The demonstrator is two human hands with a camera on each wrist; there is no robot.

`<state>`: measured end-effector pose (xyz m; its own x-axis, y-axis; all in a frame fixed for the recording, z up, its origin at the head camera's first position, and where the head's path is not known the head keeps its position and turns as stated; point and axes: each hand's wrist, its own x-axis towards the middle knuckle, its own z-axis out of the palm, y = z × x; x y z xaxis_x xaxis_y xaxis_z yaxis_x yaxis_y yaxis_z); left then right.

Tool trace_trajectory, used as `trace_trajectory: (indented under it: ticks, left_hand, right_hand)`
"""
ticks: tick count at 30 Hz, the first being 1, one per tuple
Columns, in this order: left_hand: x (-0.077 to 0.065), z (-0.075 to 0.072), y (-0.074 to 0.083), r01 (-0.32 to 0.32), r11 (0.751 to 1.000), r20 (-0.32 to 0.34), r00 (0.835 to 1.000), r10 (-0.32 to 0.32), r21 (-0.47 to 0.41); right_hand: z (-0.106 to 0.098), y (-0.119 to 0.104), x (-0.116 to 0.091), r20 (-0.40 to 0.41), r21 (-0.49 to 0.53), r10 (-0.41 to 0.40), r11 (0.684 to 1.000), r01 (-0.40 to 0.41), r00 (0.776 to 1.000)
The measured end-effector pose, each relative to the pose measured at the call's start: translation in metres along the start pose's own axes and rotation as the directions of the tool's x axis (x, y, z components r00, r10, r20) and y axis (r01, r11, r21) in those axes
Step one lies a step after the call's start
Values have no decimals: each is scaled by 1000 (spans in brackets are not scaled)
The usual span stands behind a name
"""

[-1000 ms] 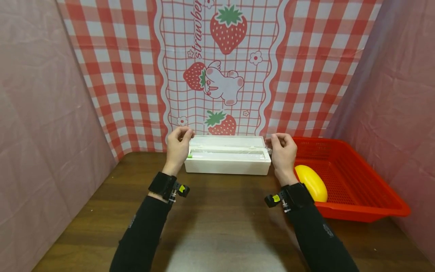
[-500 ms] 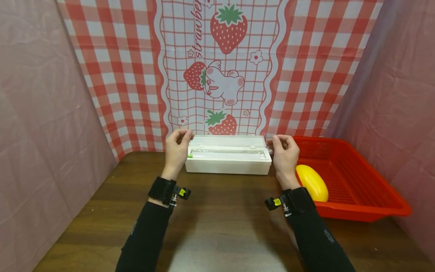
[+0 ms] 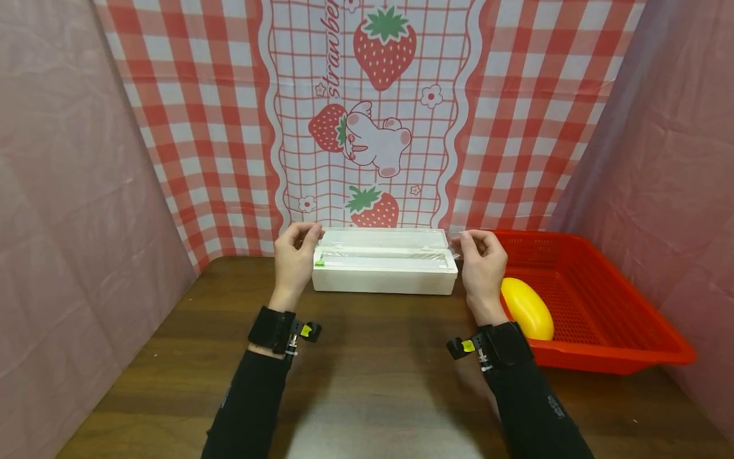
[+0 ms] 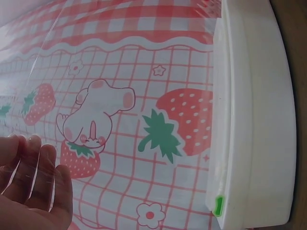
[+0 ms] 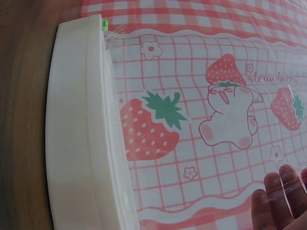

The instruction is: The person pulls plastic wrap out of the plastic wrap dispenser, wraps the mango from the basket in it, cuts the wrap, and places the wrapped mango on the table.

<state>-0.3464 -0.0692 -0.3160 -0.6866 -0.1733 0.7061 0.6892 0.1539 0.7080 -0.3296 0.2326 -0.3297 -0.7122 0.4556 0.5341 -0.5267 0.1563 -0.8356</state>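
Note:
A long white cling film dispenser (image 3: 384,281) sits on the table with its lid (image 3: 383,238) tipped up at the back. A green slider (image 4: 218,206) shows at the left end of its front edge. A clear sheet of cling film (image 4: 45,48) stretches from the box up to both hands. My left hand (image 3: 294,266) pinches the film's left corner between thumb and fingers, level with the box's left end. At the other end, my right hand (image 3: 483,269) pinches the right corner, where the film (image 3: 455,245) bunches and shines.
A red plastic basket (image 3: 631,306) stands right of the dispenser, close to my right forearm. Inside lies a smooth yellow oblong thing (image 3: 527,309). Behind the wooden table (image 3: 378,382) hangs a strawberry-print cloth (image 3: 218,127), with pink curtains (image 3: 69,191) at the sides.
Both hands have drawn back slightly toward me and a little farther apart, still pinching the film. The dispenser and basket stay in place.

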Motion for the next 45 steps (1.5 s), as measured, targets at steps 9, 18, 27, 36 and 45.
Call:
trace_trajectory:
  ticks: [9,18,27,36,45]
  left_hand:
    - [-8,0,19,-22,999,20,1000,22,-24]
    - [-7,3,23,-51,999,21,998,52,-19]
    - [-9,-2,28,-32,999,20,999,32,-23]
    - [-10,-4,32,-30,1000,31,999,30,-1]
    - [-9,-5,33,-56,998,11,998,56,2]
  right_hand:
    - [-5,-2,-1,-3,-18,-5,1000,5,1000]
    - [-8,-7,1,-17,-2,-26,1000,26,1000]
    - [-9,-9,-3,12,-12,-17,1000,17,1000]
    - [-10,-13,-4,11,-13,-41,999,41,999]
    - [-11,-16,-4,23,-3,-59,998,59,998]
